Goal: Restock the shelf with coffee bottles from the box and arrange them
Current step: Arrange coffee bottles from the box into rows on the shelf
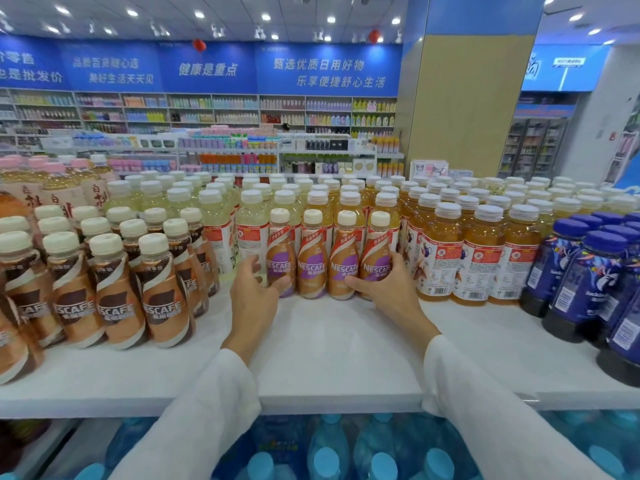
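Standing upright, four coffee bottles (313,268) face forward.

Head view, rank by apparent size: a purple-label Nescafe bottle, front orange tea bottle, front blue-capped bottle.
Blue-capped bottle and orange tea bottle look about alike; blue stands nearer, so unranked. Purple-label Nescafe bottle is smallest.

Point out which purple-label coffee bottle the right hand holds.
The rightmost bottle of the four, next to the tea bottles; the right hand curls round its base.
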Demonstrator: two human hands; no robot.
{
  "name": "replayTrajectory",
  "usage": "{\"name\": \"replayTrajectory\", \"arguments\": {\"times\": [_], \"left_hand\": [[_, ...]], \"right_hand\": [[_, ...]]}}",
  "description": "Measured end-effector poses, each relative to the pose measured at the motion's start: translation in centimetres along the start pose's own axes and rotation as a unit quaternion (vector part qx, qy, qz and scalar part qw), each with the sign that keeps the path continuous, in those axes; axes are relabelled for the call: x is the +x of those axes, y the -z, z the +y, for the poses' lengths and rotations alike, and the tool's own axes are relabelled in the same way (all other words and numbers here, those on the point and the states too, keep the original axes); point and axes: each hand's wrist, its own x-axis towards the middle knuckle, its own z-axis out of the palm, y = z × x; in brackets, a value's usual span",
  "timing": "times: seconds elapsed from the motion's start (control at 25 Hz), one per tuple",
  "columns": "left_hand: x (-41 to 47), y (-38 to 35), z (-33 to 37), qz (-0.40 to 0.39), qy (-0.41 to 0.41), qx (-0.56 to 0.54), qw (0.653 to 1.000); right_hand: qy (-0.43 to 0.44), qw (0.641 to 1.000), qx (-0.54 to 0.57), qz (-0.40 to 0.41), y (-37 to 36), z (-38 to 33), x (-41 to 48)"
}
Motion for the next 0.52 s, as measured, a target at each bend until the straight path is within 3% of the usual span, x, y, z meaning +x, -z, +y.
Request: {"name": "replayTrajectory", "arguments": {"times": [0.52], "left_hand": [[-0.12,-0.06,0.04,-0.008,-0.008,-0.054,0.998]], "right_hand": [[-0.013,0.999,0.027,-0.030,0.61,-0.23,-0.32]]}}
